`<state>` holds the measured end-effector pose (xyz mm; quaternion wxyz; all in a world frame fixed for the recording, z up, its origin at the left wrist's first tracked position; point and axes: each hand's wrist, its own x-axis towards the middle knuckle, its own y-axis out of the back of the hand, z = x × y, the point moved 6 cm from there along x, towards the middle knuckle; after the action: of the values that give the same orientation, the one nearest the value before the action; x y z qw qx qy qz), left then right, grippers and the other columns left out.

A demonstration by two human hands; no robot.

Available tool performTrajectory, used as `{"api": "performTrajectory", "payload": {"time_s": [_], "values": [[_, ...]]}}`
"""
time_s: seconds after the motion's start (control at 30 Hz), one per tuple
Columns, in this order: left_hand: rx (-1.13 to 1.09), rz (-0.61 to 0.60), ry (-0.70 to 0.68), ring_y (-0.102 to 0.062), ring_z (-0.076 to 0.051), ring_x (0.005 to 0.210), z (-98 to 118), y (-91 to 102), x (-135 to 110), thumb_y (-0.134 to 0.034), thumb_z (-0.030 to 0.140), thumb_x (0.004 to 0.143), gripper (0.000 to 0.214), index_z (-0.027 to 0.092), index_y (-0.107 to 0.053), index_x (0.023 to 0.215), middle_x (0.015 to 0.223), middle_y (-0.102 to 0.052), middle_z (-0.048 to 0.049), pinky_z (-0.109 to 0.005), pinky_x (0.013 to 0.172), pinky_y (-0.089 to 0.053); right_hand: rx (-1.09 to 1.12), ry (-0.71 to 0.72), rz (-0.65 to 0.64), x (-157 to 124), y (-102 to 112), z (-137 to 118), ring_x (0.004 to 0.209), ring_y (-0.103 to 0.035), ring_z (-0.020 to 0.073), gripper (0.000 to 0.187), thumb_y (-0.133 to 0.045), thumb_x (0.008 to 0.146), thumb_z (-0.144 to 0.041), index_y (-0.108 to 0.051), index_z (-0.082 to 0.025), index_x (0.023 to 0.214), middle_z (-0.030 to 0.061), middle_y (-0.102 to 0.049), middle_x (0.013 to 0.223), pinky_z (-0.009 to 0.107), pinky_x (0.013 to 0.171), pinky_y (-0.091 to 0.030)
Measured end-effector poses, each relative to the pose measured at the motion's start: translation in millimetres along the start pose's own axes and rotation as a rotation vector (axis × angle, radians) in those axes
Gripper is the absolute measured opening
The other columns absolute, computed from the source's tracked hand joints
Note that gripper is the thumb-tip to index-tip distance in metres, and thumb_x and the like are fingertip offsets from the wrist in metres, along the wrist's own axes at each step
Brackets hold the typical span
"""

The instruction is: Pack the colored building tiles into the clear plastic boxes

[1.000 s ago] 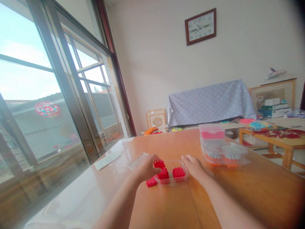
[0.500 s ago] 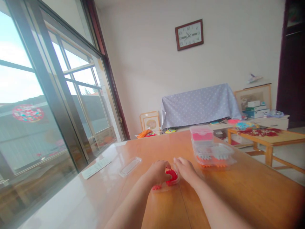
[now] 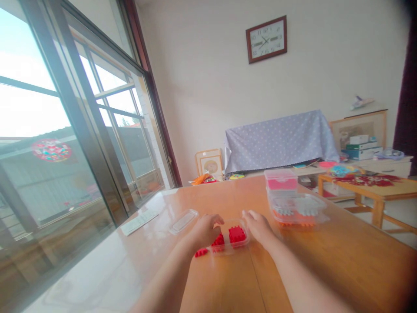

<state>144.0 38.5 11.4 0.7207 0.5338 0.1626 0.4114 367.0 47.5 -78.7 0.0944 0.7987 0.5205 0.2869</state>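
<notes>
A clear plastic container [image 3: 232, 251] stands on the table with red toothed-edge pieces in it, one stack [image 3: 237, 234] on its right side and more red pieces [image 3: 218, 241] on its left. My left hand [image 3: 206, 231] hovers at the left side, fingers curved and thumb apart, partly covering the left pieces; nothing shows between its fingers. Another red piece [image 3: 201, 252] lies just left of the container, below that hand. Along the container's right rim my right hand [image 3: 259, 227] rests with fingers stretched forward, holding nothing visible.
A clear lid [image 3: 183, 221] and a paper sheet [image 3: 139, 221] lie to the left. On the right stand a clear box with pink contents [image 3: 281, 184] and a clear container with orange and grey toothed pieces [image 3: 298, 213]. A glass window [image 3: 81, 152] borders the table's left.
My left hand has moved left, away from the right-hand red stack, which now lies uncovered. A red piece beside the container shows more clearly. My right hand stays by the rim. The view shifted slightly.
</notes>
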Motion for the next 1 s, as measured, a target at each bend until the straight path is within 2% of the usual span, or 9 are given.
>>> {"api": "performTrajectory", "payload": {"time_s": [0.1,0.17,0.33,0.47,0.73,0.87,1.0], "values": [[-0.081,0.088,0.094,-0.066,-0.022,0.102,-36.0,16.7,-24.2,-0.054,0.014,0.077,0.033,0.021,-0.069,0.106,0.109,-0.072,-0.0064,-0.033,0.091,-0.052,-0.016,0.001,-0.01,0.5,-2.2,1.9,0.059,-0.052,0.0156,0.048,-0.035,0.096,-0.057,-0.054,-0.023,0.068,-0.0005,-0.06,0.061,0.026,0.057,-0.031],[-0.092,0.098,0.152,-0.065,-0.023,0.103,-57.7,20.7,-42.0,-0.06,0.019,0.076,0.032,0.02,-0.067,0.107,0.111,-0.07,-0.0079,-0.034,0.091,-0.052,-0.031,0.003,-0.015,0.9,-2.7,2.6,0.059,-0.052,0.0157,0.047,-0.036,0.096,-0.055,-0.053,-0.023,0.067,-0.0002,-0.06,0.061,0.027,0.058,-0.031],[-0.101,-0.01,0.287,-0.063,-0.026,0.108,-88.6,8.3,-75.2,-0.076,0.026,0.064,0.062,0.023,-0.06,0.124,0.123,-0.065,-0.008,-0.036,0.091,-0.053,-0.061,0.011,-0.019,1.2,-0.9,0.2,0.06,-0.052,0.0161,0.047,-0.039,0.096,-0.054,-0.052,-0.023,0.064,0.0005,-0.058,0.06,0.027,0.059,-0.03],[-0.098,-0.03,0.349,-0.061,-0.025,0.109,-96.5,-6.3,-82.0,-0.075,0.025,0.063,0.068,0.023,-0.055,0.129,0.127,-0.063,-0.0086,-0.033,0.086,-0.053,-0.076,0.009,-0.006,1.3,0.4,-2.3,0.059,-0.051,0.0161,0.048,-0.038,0.096,-0.055,-0.049,-0.023,0.062,0.0005,-0.057,0.058,0.027,0.058,-0.028],[-0.164,0.032,0.385,-0.064,-0.02,0.094,-105.6,-22.3,-82.1,-0.068,0.019,0.068,0.055,0.02,-0.054,0.122,0.11,-0.068,-0.0065,-0.029,0.076,-0.052,-0.107,0.005,-0.009,0.7,-1.2,-2.9,0.06,-0.052,0.0165,0.048,-0.038,0.096,-0.056,-0.049,-0.023,0.063,0.0004,-0.057,0.059,0.027,0.057,-0.027],[-0.23,0.061,0.404,-0.065,-0.02,0.09,-110.2,-18.1,-84.2,-0.069,0.019,0.069,0.054,0.018,-0.052,0.12,0.104,-0.069,-0.0068,-0.029,0.074,-0.051,-0.101,-0.005,-0.014,0.6,-0.9,-1.4,0.058,-0.051,0.0163,0.05,-0.037,0.096,-0.057,-0.051,-0.023,0.062,0.0006,-0.058,0.058,0.027,0.056,-0.027],[-0.288,0.137,0.353,-0.065,-0.019,0.09,-111.6,-0.4,-84.9,-0.067,0.018,0.071,0.047,0.016,-0.052,0.115,0.098,-0.068,-0.0057,-0.031,0.078,-0.051,-0.088,-0.015,-0.007,1.2,0.1,0.7,0.059,-0.051,0.016,0.05,-0.036,0.097,-0.057,-0.054,-0.023,0.065,0.0009,-0.059,0.059,0.027,0.057,-0.028]]}}
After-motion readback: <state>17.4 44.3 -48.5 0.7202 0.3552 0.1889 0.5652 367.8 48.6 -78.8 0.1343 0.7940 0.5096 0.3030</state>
